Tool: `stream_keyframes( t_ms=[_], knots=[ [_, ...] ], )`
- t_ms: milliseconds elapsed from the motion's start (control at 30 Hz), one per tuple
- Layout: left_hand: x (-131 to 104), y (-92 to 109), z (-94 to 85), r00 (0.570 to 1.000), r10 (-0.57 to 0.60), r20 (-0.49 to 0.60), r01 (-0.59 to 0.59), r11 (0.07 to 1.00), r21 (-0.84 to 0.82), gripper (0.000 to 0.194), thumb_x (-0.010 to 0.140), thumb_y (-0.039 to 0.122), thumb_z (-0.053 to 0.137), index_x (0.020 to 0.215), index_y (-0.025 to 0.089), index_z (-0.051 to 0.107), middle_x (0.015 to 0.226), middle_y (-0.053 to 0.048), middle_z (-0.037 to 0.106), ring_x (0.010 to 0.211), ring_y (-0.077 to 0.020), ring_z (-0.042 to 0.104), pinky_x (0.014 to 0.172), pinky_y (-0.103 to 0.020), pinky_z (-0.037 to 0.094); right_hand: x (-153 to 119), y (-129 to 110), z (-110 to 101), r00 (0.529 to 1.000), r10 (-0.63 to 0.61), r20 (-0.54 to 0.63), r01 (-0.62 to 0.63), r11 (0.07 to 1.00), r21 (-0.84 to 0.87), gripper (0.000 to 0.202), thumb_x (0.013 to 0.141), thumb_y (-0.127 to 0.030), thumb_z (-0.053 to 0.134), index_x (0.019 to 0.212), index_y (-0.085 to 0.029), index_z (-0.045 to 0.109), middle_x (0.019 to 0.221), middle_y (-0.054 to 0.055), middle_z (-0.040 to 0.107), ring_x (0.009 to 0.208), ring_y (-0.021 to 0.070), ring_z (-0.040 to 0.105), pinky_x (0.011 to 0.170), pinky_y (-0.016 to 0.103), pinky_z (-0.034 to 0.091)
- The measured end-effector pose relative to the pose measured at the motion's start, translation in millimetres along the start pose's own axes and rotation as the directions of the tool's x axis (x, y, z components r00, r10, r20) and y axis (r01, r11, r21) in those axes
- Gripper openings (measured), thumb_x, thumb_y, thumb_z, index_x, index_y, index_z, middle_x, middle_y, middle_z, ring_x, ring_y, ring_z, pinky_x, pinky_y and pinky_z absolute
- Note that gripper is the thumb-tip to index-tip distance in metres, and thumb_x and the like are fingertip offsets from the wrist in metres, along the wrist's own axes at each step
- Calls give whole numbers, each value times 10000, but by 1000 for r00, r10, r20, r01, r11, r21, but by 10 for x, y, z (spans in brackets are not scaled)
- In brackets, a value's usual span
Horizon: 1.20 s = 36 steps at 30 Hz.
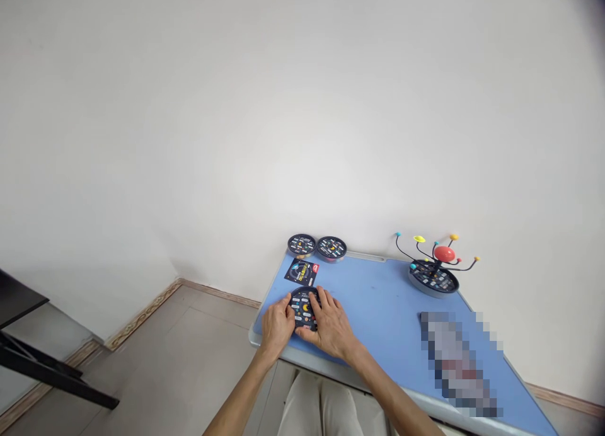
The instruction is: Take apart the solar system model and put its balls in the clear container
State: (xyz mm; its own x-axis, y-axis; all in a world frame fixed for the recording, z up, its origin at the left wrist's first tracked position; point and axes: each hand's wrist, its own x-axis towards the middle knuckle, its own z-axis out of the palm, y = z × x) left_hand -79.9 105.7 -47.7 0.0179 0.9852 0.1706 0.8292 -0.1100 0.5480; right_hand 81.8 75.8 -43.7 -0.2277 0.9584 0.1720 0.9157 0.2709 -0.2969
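The left hand [277, 326] and the right hand [331, 326] both held one round black disc [305, 307] near the front left corner of the blue table [378, 304]. The disc sat between the two hands and seemed to rest on the table top. It had small coloured pictures and little labels on it. The left hand was curled at the disc's left edge, with its fingers on the rim. The right hand was more spread out, and its fingers lay over the right side of the disc and partly covered it. Just past the fingertips, further from the person, lay a small black card [301, 272] with a round picture on it. Beyond the card, at the far edge of the table by the white wall, two more round black discs [316, 247] sat side by side and almost touched. Well off to the right of the right hand stood a planet model [435, 269] with a red ball in the middle and small coloured balls on thin black arms. Nearer the person on that right side was a blurred patch [458, 363].
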Motion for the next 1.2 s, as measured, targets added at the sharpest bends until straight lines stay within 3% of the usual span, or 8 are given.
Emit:
stream_keyframes(
  t_ms=[133,267,467,733,867,967,1100,1200],
  knots=[
    [-14,93,-97,1000,-21,6,21,999,31,401,868,126,483,1214,194,673,1109,-101,743,1015,-219,693,912,-299,485,19,-43,-127,996,29,90,-30,999,18,958,764,-721,551,1471,-94,396,1562,257,270,1434,400,262,1128,549,269],
    [-57,143,-142,1000,-11,-26,12,999,43,406,874,113,464,1225,151,664,1052,-135,753,977,-248,705,878,-330,496,104,-96,-309,987,33,159,-43,997,58,1028,671,-760,620,1433,-94,437,1594,257,173,1461,411,181,1133,568,248],
    [-52,65,-68,998,29,-55,-29,1000,7,424,893,104,421,1256,140,637,1077,-130,748,976,-245,704,866,-335,498,298,-131,-378,956,-115,271,97,992,81,1257,552,-791,688,1543,-154,250,1615,212,138,1476,415,92,1156,597,150],
    [-19,-25,18,997,49,-59,-56,990,-131,401,879,127,452,1230,156,643,1078,-99,750,935,-217,703,850,-318,503,275,5,-73,972,-217,88,215,976,29,1051,686,-843,516,1508,-208,356,1565,193,315,1423,391,269,1110,574,239],
    [-3,-1,-39,999,31,16,-29,993,-112,401,880,130,456,1239,157,632,914,-70,769,808,-200,701,764,-297,503,267,-7,-97,969,-221,109,219,975,31,1048,718,-850,464,1512,-176,349,1572,217,282,1425,405,252,1104,581,236],
    [0,8,-73,998,47,31,-44,995,-84,412,882,127,448,1257,141,620,921,-90,765,817,-211,700,768,-302,498,305,-2,-165,965,-203,167,187,977,104,1009,753,-835,439,1518,-185,336,1598,195,226,1457,395,183,1126,583,200],
    [3,16,-93,997,69,35,-66,996,-58,420,893,142,437,1275,154,611,980,-100,764,883,-224,703,828,-318,493,399,96,-281,974,-118,193,48,941,336,680,963,-614,238,1501,-220,368,1599,109,274,1471,278,222,1158,478,227],
    [8,11,-100,996,85,39,-83,995,-53,414,896,166,440,1270,169,616,1014,-91,762,952,-234,699,881,-327,488,462,204,-350,993,-45,106,-1,918,397,509,1004,-426,265,1401,-212,501,1487,86,473,1369,201,415,1107,335,323]
  ],
)
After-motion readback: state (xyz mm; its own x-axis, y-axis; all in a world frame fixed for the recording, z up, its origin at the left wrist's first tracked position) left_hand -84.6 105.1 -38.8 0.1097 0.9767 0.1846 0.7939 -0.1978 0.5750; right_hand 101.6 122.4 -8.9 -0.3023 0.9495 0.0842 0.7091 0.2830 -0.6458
